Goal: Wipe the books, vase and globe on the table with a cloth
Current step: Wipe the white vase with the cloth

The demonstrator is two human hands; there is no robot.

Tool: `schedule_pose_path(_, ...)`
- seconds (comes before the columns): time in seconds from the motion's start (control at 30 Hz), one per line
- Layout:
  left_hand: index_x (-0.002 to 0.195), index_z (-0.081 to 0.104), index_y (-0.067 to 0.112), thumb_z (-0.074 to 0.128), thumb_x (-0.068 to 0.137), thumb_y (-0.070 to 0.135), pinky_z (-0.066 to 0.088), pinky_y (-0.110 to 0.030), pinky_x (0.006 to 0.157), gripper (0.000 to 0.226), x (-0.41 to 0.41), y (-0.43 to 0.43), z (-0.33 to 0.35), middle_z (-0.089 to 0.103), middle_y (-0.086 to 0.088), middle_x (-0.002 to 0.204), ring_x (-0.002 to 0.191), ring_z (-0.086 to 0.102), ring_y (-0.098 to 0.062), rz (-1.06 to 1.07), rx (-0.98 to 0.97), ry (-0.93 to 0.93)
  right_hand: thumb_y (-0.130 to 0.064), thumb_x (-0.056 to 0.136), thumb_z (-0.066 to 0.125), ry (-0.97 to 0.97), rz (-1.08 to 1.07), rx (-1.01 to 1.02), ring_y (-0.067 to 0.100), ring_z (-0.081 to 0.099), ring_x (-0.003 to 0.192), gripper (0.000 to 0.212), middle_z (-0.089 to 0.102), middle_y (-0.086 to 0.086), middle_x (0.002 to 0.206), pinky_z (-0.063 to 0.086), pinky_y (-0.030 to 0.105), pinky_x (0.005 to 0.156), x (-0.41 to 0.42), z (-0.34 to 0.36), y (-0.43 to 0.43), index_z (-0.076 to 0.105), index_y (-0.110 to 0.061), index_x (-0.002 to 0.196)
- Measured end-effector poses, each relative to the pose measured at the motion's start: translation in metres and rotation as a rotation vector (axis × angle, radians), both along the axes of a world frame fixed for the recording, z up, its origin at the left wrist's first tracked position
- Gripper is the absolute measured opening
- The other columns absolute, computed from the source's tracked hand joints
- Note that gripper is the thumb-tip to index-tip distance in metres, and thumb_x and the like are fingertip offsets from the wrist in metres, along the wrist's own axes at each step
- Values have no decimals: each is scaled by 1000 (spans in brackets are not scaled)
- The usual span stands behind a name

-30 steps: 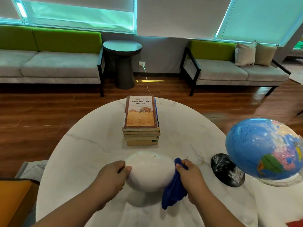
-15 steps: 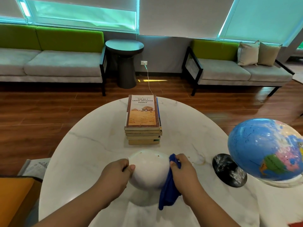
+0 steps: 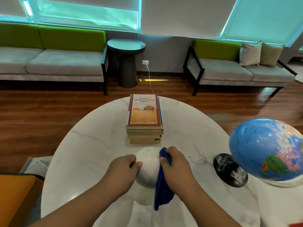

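On the white marble tabletop (image 3: 91, 145), the left hand (image 3: 124, 171) curls its fingers round the left side of the white vase (image 3: 147, 169), thumb laid on its surface. Just behind the vase stands the stack of books (image 3: 144, 118). The right hand (image 3: 175, 167) grips a blue cloth (image 3: 162, 187), pressing it against the vase's right side. Far right stands the globe (image 3: 265, 149), apart from both hands.

Two grey, green-backed sofas (image 3: 62, 63) flank a dark round side table (image 3: 126, 63). White blinds (image 3: 183, 15) hang over teal-lit windows (image 3: 88, 13). The floor (image 3: 41, 122) is reddish wood.
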State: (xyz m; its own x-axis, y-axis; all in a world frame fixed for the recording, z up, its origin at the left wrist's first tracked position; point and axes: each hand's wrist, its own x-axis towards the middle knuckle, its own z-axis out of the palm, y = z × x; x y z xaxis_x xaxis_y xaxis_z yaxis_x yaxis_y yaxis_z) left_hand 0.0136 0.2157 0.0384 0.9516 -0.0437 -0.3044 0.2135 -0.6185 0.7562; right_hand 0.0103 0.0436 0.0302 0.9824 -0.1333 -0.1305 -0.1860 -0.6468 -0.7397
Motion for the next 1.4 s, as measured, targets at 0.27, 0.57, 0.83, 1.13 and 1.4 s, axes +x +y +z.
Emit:
schedule_pose_path(0.27,63,37,14,51,98,28,32,-26,52,40,-4,-3,4,42,-2,61,55,37,-15,-6,18,1,-23,98,47,94,-104,136,14,59,82,8,60,3,96,53,32,77,3,-7,-25,53,-24,92)
schedule_pose_path(0.57,63,40,17,52,97,22,31,-18,49,36,2,-10,10,45,2,61,55,39,-11,-54,47,-46,-24,91,55,-310,278,-146,1,47,89,30,42,-19,99,36,3,73,-17,1,11,59,-37,117)
schedule_pose_path(0.83,62,42,17,55,94,19,29,-15,47,34,2,-11,12,45,3,62,55,39,-9,-87,63,-50,-23,92,55,-303,271,-160,2,49,89,28,41,-19,97,38,5,76,-22,6,8,60,-34,117)
schedule_pose_path(1.13,63,42,18,58,93,24,29,-18,50,34,5,-18,12,46,3,63,56,40,-9,-120,113,-71,-29,96,50,-226,237,-210,0,43,85,30,33,-21,93,31,1,69,-5,26,18,57,-33,125)
schedule_pose_path(1.4,69,52,13,58,91,23,30,-18,50,25,6,-18,5,51,2,65,56,42,-9,-157,78,-78,-32,98,46,-242,244,-288,5,46,84,29,33,-19,98,37,14,76,1,31,20,56,-36,124)
